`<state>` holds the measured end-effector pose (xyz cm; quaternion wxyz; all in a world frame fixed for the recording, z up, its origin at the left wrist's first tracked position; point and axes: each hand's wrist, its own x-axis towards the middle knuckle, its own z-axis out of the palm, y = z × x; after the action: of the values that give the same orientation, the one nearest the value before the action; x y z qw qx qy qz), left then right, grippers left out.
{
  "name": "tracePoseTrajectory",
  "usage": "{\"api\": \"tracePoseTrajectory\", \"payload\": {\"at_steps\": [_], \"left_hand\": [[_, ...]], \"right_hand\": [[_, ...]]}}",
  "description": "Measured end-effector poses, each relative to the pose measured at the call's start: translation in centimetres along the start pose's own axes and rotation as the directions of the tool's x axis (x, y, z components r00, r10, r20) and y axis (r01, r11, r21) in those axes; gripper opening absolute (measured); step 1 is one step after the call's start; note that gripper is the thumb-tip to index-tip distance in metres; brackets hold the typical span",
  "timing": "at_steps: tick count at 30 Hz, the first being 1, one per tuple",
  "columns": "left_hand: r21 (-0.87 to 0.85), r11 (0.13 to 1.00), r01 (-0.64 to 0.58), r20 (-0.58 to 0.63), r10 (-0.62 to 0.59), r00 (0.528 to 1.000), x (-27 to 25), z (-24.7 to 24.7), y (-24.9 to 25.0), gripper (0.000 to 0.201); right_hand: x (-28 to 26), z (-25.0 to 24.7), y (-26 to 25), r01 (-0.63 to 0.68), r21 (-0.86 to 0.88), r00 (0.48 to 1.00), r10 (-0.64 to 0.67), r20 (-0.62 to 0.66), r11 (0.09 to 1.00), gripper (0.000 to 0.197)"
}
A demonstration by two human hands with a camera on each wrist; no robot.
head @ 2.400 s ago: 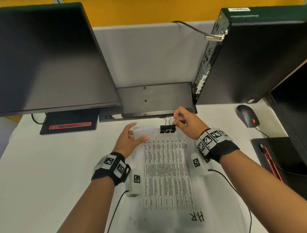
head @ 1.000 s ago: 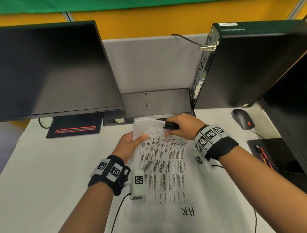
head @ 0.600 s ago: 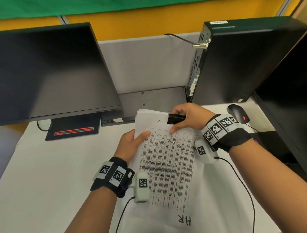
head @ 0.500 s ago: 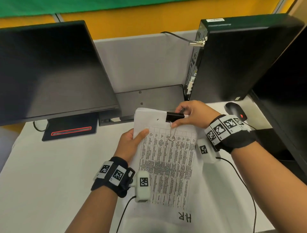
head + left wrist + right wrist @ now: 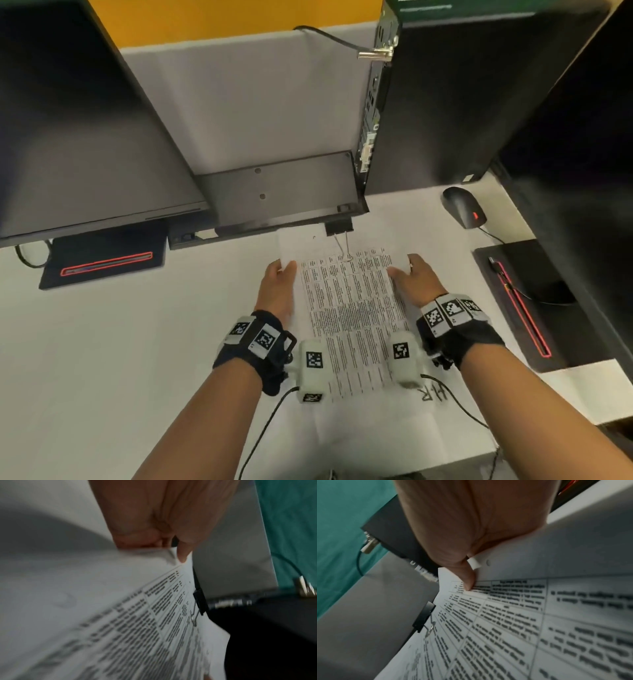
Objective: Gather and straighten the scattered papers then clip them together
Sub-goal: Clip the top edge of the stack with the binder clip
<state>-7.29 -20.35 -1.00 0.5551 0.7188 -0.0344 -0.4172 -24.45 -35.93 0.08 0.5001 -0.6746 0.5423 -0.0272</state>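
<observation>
A stack of printed papers lies lengthwise on the white desk between my two hands. A black binder clip grips the middle of its far edge, wire handle folded flat onto the top sheet. My left hand holds the left edge near the far corner, thumb on top. My right hand pinches the right edge the same way, thumb pressed on the print. The clip shows in both wrist views.
A dark monitor stands at the left, its base on the desk. A black computer tower stands at the right rear. A black mouse and a second dark base lie right of the papers.
My right hand folded the clip handle down, let go of the clip and moved to the right edge of the stack. The stack has come down flatter between both hands.
</observation>
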Motion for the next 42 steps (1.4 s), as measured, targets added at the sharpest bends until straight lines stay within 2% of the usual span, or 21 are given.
{"api": "tracePoseTrajectory", "payload": {"at_steps": [2,4,7,10,13,16,19,22,25,29,32,34,37,40,42], "left_hand": [[0.172,0.985,-0.009,0.116,-0.012,0.993,0.0,1.7,-1.1,0.041],[0.332,0.940,-0.076,0.225,0.000,0.974,-0.4,3.3,-2.2,0.053],[0.384,0.915,-0.124,0.300,0.004,0.954,-0.2,5.9,-3.2,0.067],[0.357,0.927,-0.115,0.318,-0.005,0.948,0.4,8.4,-3.2,0.071],[0.378,0.910,-0.169,0.290,0.057,0.955,1.2,10.2,-3.2,0.061],[0.396,0.893,-0.216,0.259,0.117,0.959,2.1,11.1,-3.3,0.053],[0.484,0.831,-0.273,0.229,0.181,0.957,2.3,11.6,-3.5,0.047],[0.659,0.648,-0.382,0.265,0.275,0.924,2.4,11.5,-4.0,0.050],[0.781,0.500,-0.375,0.285,0.248,0.926,2.8,11.1,-4.4,0.068],[0.836,0.355,-0.418,0.348,0.247,0.904,2.5,10.7,-4.0,0.073],[0.856,0.297,-0.424,0.367,0.230,0.902,2.7,10.0,-3.9,0.077],[0.836,0.256,-0.486,0.426,0.255,0.868,2.3,9.1,-3.9,0.079],[0.802,0.160,-0.575,0.523,0.275,0.807,1.5,7.0,-4.5,0.074],[0.824,0.057,-0.563,0.539,0.227,0.811,0.3,3.2,-5.7,0.064],[0.836,0.040,-0.548,0.525,0.236,0.818,-0.7,0.1,-6.1,0.061]], "right_hand": [[1.3,-1.4,1.0,-0.028,-0.051,0.996,0.024,-0.083,0.998,0.041],[2.4,-2.9,2.1,-0.058,-0.100,0.986,0.041,-0.164,0.993,0.039],[3.5,-4.8,3.1,-0.105,-0.121,0.956,0.067,-0.285,0.987,0.038],[4.4,-6.2,3.8,-0.158,-0.149,0.935,0.099,-0.341,0.976,0.043],[5.0,-6.5,4.4,-0.131,-0.180,0.927,0.056,-0.371,0.975,0.057],[5.6,-6.1,5.1,-0.122,-0.406,0.909,-0.063,-0.412,0.906,0.075],[6.0,-5.5,5.9,-0.136,-0.555,0.918,-0.107,-0.383,0.821,0.083],[6.4,-5.3,6.5,-0.114,-0.605,0.927,-0.135,-0.351,0.788,0.081],[6.6,-5.2,6.7,-0.107,-0.652,0.919,-0.175,-0.353,0.751,0.081],[6.4,-4.7,6.6,-0.108,-0.722,0.917,-0.213,-0.338,0.684,0.076],[6.4,-4.7,6.7,-0.150,-0.791,0.947,-0.142,-0.286,0.593,0.074],[5.9,-4.4,6.5,-0.152,-0.812,0.959,-0.116,-0.260,0.564,0.078],[3.7,-2.1,5.4,-0.028,-0.806,0.965,-0.193,-0.175,0.591,0.080],[0.4,2.7,5.3,0.174,-0.793,0.953,-0.302,-0.014,0.585,0.076],[-1.7,5.9,5.1,0.295,-0.789,0.920,-0.383,0.082,0.539,0.075]]}}
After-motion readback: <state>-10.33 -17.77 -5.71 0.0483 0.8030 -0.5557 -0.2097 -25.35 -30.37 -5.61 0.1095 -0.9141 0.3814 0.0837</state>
